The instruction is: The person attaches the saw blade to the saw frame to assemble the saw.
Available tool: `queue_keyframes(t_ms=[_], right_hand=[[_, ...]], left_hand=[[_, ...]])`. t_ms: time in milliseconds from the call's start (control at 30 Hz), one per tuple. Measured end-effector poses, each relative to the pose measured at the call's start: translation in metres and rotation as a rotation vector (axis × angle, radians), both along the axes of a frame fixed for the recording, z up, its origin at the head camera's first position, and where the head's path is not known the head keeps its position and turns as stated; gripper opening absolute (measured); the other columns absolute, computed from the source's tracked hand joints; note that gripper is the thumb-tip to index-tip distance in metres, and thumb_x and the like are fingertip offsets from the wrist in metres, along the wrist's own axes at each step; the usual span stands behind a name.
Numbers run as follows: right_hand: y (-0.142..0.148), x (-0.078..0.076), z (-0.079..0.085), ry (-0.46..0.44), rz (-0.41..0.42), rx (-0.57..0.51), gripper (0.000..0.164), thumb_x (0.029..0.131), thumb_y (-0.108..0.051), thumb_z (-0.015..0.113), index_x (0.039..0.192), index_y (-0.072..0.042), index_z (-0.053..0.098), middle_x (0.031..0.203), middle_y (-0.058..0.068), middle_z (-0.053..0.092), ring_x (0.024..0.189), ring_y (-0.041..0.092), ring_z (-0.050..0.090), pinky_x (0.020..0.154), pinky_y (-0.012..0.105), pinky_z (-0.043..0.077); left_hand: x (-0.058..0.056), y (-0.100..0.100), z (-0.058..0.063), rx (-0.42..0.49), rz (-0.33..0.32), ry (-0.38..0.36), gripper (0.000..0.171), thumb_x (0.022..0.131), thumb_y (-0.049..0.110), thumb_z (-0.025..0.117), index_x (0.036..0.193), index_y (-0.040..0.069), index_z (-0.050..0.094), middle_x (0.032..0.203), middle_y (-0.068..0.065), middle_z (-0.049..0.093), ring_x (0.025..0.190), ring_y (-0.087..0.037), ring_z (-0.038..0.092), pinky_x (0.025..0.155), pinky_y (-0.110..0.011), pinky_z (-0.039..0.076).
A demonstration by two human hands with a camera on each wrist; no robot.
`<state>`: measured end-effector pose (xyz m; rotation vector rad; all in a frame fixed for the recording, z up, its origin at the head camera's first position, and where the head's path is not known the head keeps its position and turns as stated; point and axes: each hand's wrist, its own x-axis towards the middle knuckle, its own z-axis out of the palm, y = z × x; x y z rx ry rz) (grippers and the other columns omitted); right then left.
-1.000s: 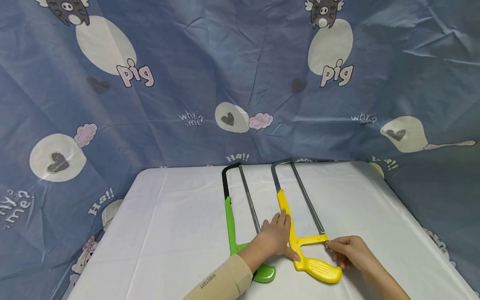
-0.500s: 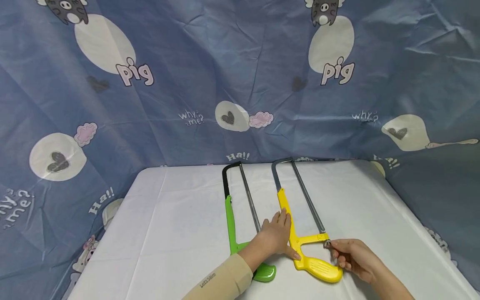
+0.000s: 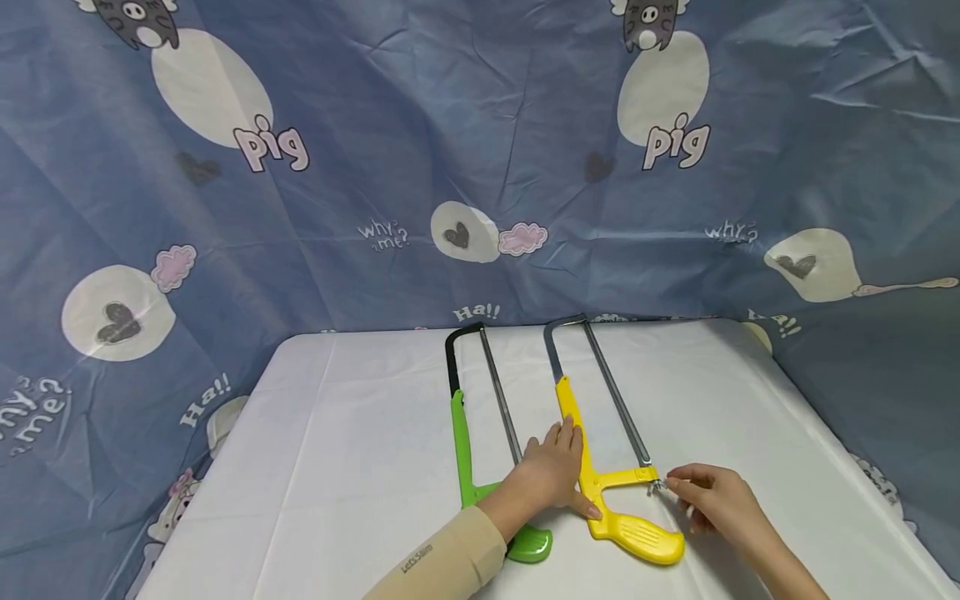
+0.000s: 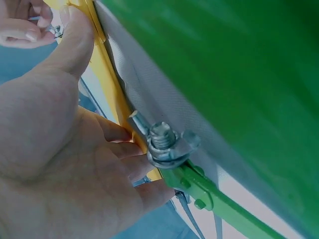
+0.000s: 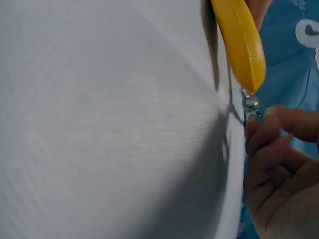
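A yellow hacksaw (image 3: 639, 537) lies on the white-covered table. My left hand (image 3: 551, 475) rests along its frame, fingers extended against the yellow bar and thumb down by the handle. At the near end of its blade (image 3: 617, 398) is a metal wing nut (image 5: 251, 103). Close to this nut is my right hand (image 3: 712, 497), thumb and forefinger tips just to its right, the other fingers bent. A green hacksaw (image 3: 461, 446) lies to the left, partly hidden under my left forearm; its own wing nut (image 4: 164, 142) shows large in the left wrist view.
The white cloth (image 3: 360, 433) spreads around both saws. Behind the table hangs a blue printed curtain (image 3: 375, 167), which also drapes down both sides. The far ends of the saws reach the table's back edge.
My right hand's fingertips have come off the yellow hacksaw's wing nut, moving slightly right, and more of the nut shows. My left hand and both saws stay in place.
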<state>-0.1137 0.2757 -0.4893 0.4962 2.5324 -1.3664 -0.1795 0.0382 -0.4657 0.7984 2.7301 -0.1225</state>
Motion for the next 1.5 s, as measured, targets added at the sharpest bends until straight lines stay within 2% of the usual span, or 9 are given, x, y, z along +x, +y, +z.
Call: queue_keyframes(t_ms=[200,333,533,733,933,1133,1400,1500], right_hand=[[-0.020,0.004,0.011,0.161,0.191,0.406,0.032,0.087,-0.027,0.074,0.111,-0.006,0.072,0.076,-0.001,0.064,0.059,0.015,0.052,0.050,0.029,0.041],[-0.028,0.005,0.012,0.261,0.241,0.596,0.023,0.082,-0.018,0.079,0.101,-0.007,0.075,0.072,-0.003,0.061,0.059,0.013,0.048,0.050,0.029,0.038],[-0.031,0.006,0.008,0.338,0.285,0.768,0.012,0.079,-0.016,0.081,0.087,-0.011,0.074,0.068,-0.004,0.058,0.056,0.011,0.046,0.047,0.029,0.038],[-0.035,0.005,0.007,0.374,0.345,0.907,0.013,0.078,-0.018,0.083,0.079,-0.012,0.071,0.060,-0.005,0.049,0.052,0.011,0.040,0.046,0.028,0.035],[-0.039,0.004,0.008,0.383,0.385,0.987,0.015,0.076,-0.019,0.085,0.081,-0.009,0.074,0.059,-0.005,0.050,0.051,0.010,0.041,0.046,0.027,0.037],[-0.042,0.001,0.008,0.357,0.428,1.039,0.015,0.079,-0.020,0.082,0.079,-0.007,0.074,0.059,-0.004,0.053,0.051,0.010,0.043,0.045,0.028,0.041],[-0.040,0.002,0.007,0.350,0.390,0.937,0.017,0.083,-0.015,0.075,0.069,-0.009,0.067,0.057,-0.003,0.047,0.051,0.013,0.040,0.046,0.028,0.034],[-0.038,0.003,0.006,0.326,0.352,0.847,0.020,0.083,-0.016,0.075,0.067,-0.011,0.065,0.058,-0.003,0.048,0.052,0.013,0.041,0.047,0.028,0.034]], left_hand=[[-0.001,0.000,0.001,-0.005,0.001,-0.004,0.123,0.066,0.080,0.068,0.159,0.014,0.022,0.168,-0.005,0.017,0.153,-0.020,0.026,0.114,-0.041,0.041],[-0.001,0.000,0.000,-0.005,0.001,-0.008,0.123,0.067,0.080,0.068,0.160,0.014,0.021,0.168,-0.004,0.016,0.153,-0.020,0.025,0.114,-0.041,0.041],[0.000,0.001,-0.002,0.006,0.000,-0.002,0.124,0.066,0.080,0.068,0.159,0.013,0.022,0.168,-0.005,0.017,0.153,-0.020,0.027,0.114,-0.042,0.041],[0.000,0.001,-0.002,0.000,0.000,0.008,0.124,0.066,0.081,0.068,0.159,0.014,0.022,0.168,-0.005,0.018,0.152,-0.020,0.027,0.113,-0.041,0.042],[0.001,0.001,-0.002,0.003,0.001,0.013,0.123,0.065,0.081,0.068,0.159,0.014,0.024,0.167,-0.005,0.019,0.152,-0.020,0.028,0.113,-0.041,0.042],[0.000,0.000,-0.002,0.004,0.002,0.009,0.123,0.066,0.080,0.069,0.159,0.014,0.024,0.168,-0.005,0.018,0.152,-0.020,0.028,0.113,-0.041,0.042],[-0.001,0.000,-0.002,0.007,0.006,0.004,0.123,0.066,0.081,0.068,0.159,0.014,0.023,0.168,-0.005,0.018,0.152,-0.020,0.027,0.114,-0.042,0.042],[-0.001,0.000,-0.003,0.008,0.004,0.007,0.123,0.066,0.081,0.068,0.159,0.014,0.023,0.168,-0.005,0.018,0.152,-0.020,0.027,0.113,-0.042,0.042]])
